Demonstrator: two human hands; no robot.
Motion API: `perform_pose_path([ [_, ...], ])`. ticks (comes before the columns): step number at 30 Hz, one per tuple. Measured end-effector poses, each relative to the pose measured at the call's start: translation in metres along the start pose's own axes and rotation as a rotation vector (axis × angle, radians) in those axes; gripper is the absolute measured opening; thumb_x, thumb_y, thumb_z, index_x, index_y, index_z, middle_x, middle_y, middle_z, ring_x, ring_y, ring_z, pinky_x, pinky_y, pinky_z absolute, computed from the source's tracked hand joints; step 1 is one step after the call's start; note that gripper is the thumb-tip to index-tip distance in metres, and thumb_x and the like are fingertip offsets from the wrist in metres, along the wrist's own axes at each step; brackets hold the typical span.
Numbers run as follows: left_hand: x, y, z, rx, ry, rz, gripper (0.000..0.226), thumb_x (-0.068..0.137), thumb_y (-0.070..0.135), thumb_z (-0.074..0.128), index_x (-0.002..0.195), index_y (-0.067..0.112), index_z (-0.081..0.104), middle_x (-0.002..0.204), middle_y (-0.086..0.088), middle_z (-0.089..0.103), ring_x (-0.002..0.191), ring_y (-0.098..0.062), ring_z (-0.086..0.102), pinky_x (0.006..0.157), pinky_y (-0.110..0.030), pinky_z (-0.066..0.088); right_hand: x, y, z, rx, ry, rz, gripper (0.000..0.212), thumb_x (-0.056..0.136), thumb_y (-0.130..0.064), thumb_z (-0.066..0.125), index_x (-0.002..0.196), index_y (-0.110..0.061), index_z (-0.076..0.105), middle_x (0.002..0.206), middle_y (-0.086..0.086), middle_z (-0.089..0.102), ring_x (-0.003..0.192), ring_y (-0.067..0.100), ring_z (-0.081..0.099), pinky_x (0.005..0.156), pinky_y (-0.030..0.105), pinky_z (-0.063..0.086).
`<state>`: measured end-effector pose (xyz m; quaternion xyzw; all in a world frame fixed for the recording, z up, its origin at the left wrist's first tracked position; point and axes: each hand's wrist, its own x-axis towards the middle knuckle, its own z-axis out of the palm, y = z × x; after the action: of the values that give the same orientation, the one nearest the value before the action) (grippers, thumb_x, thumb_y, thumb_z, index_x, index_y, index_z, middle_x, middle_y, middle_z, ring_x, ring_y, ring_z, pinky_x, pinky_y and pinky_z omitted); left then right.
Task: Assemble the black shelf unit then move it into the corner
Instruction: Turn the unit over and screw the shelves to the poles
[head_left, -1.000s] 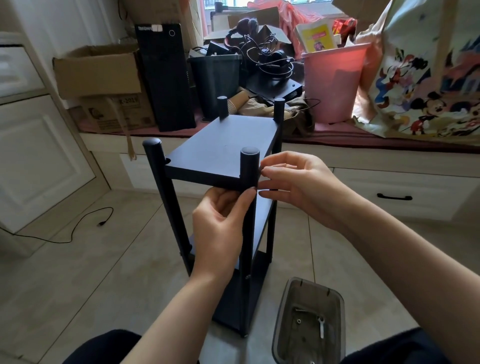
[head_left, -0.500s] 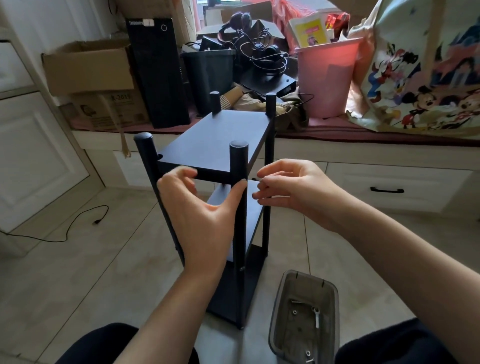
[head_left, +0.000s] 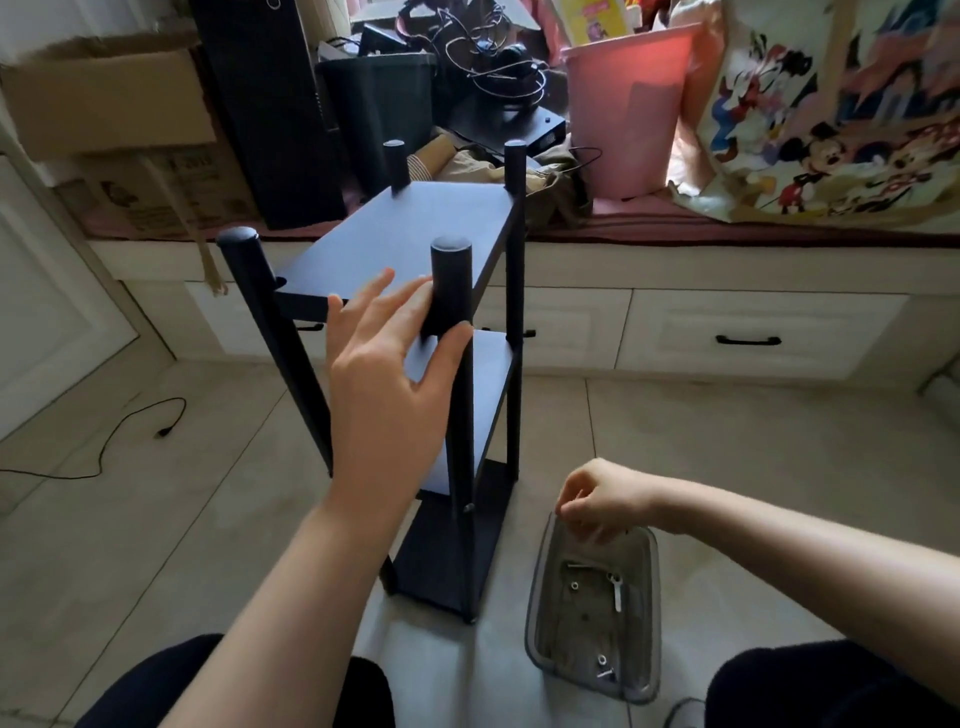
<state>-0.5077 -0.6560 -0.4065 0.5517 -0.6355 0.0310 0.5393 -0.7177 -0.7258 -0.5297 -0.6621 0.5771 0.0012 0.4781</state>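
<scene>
Left hand: the left hand (head_left: 387, 387) is spread, fingers straight, touching the near post (head_left: 451, 291) at centre frame.
Right hand: the right hand (head_left: 602, 501) has dropped from that post to the grey tray (head_left: 537, 597) at lower right, fingers curled; whether they pinch a screw I cannot tell.
Shelf unit: the black shelf unit (head_left: 415, 234) stands upright on the floor tiles, mid-frame, not in a corner.
Meaning: probably fetching hardware, so assembly is unfinished.
Writing: the cardboard box (head_left: 171, 192) print is blurred, unreadable.

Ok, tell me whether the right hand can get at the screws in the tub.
Probably yes: the right hand hangs just above the open tub, and nothing covers the screws.
</scene>
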Motion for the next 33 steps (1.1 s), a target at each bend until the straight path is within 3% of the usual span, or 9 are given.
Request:
perform_pose_path([
  [3, -0.001, 0.000, 0.001, -0.011, 0.015, -0.003, 0.040, 0.094, 0.024, 0.067, 0.130, 0.008, 0.064, 0.128, 0.008, 0.060, 0.135, -0.011, 0.040, 0.118, -0.014, 0.005, 0.029, 0.033, 0.016, -0.120, -0.009, 0.122, 0.014, 0.095, -0.014, 0.057, 0.097, -0.005, 0.068, 0.086, 0.010, 0.068, 0.078, 0.022, 0.068, 0.076, 0.039, 0.060],
  [8, -0.002, 0.003, 0.002, -0.048, 0.013, -0.035, 0.038, 0.094, 0.027, 0.064, 0.128, 0.011, 0.066, 0.123, 0.016, 0.056, 0.135, -0.015, 0.046, 0.125, -0.038, 0.016, 0.068, 0.083, 0.053, -0.248, 0.024, 0.235, 0.006, 0.087, -0.009, 0.058, 0.083, -0.007, 0.062, 0.084, 0.012, 0.067, 0.075, 0.026, 0.066, 0.069, 0.035, 0.056],
  [12, -0.003, 0.000, 0.004, -0.059, 0.005, -0.051, 0.037, 0.095, 0.027, 0.065, 0.129, 0.013, 0.065, 0.121, 0.026, 0.052, 0.136, -0.013, 0.044, 0.122, -0.049, 0.021, 0.088, 0.126, 0.098, -0.331, -0.026, 0.320, 0.027, 0.091, -0.015, 0.056, 0.071, -0.019, 0.038, 0.113, 0.015, 0.063, 0.110, 0.030, 0.062, 0.077, 0.032, 0.046],
  [14, -0.003, 0.000, 0.005, -0.064, 0.007, -0.058, 0.037, 0.095, 0.027, 0.065, 0.129, 0.014, 0.065, 0.121, 0.026, 0.053, 0.136, -0.013, 0.045, 0.122, -0.049, 0.022, 0.095, 0.145, 0.117, -0.348, -0.046, 0.344, 0.029, 0.094, -0.013, 0.050, 0.070, -0.019, 0.035, 0.122, 0.015, 0.059, 0.120, 0.030, 0.056, 0.086, 0.029, 0.044],
  [16, -0.004, 0.000, 0.006, -0.063, 0.011, -0.058, 0.036, 0.095, 0.027, 0.066, 0.129, 0.015, 0.065, 0.121, 0.026, 0.054, 0.135, -0.014, 0.045, 0.121, -0.050, 0.023, 0.099, 0.161, 0.135, -0.343, -0.037, 0.388, 0.012, 0.096, -0.011, 0.047, 0.086, -0.014, 0.052, 0.133, 0.016, 0.056, 0.123, 0.029, 0.055, 0.094, 0.028, 0.043],
  [18, -0.004, 0.000, 0.008, -0.054, 0.016, -0.054, 0.035, 0.095, 0.027, 0.066, 0.129, 0.015, 0.065, 0.121, 0.024, 0.055, 0.134, -0.015, 0.046, 0.120, -0.052, 0.026, 0.103, 0.176, 0.150, -0.311, 0.002, 0.425, 0.027, 0.098, -0.012, 0.047, 0.122, -0.006, 0.058, 0.135, 0.017, 0.055, 0.125, 0.029, 0.054, 0.097, 0.030, 0.043],
  [19, -0.005, 0.000, 0.009, -0.048, 0.019, -0.055, 0.036, 0.095, 0.027, 0.065, 0.128, 0.013, 0.066, 0.122, 0.020, 0.058, 0.133, -0.015, 0.047, 0.119, -0.052, 0.028, 0.103, 0.179, 0.155, -0.291, 0.006, 0.432, 0.033, 0.100, -0.013, 0.045, 0.130, -0.004, 0.055, 0.135, 0.017, 0.056, 0.125, 0.030, 0.053, 0.097, 0.030, 0.042],
  [23, -0.007, -0.001, 0.013, -0.041, 0.031, -0.061, 0.037, 0.096, 0.029, 0.064, 0.128, 0.010, 0.067, 0.126, 0.009, 0.063, 0.132, -0.013, 0.047, 0.118, -0.052, 0.028, 0.108, 0.188, 0.163, -0.323, -0.015, 0.406, 0.037, 0.099, -0.008, 0.035, 0.133, -0.003, 0.051, 0.136, 0.016, 0.054, 0.124, 0.030, 0.055, 0.100, 0.034, 0.045],
  [33, -0.008, 0.002, 0.020, -0.043, 0.051, -0.044, 0.036, 0.096, 0.030, 0.064, 0.128, 0.014, 0.066, 0.123, 0.014, 0.061, 0.130, -0.013, 0.048, 0.116, -0.052, 0.033, 0.116, 0.196, 0.161, -0.486, -0.014, 0.325, 0.042, 0.094, 0.003, 0.035, 0.133, -0.004, 0.049, 0.136, 0.016, 0.052, 0.125, 0.032, 0.054, 0.100, 0.038, 0.046],
])
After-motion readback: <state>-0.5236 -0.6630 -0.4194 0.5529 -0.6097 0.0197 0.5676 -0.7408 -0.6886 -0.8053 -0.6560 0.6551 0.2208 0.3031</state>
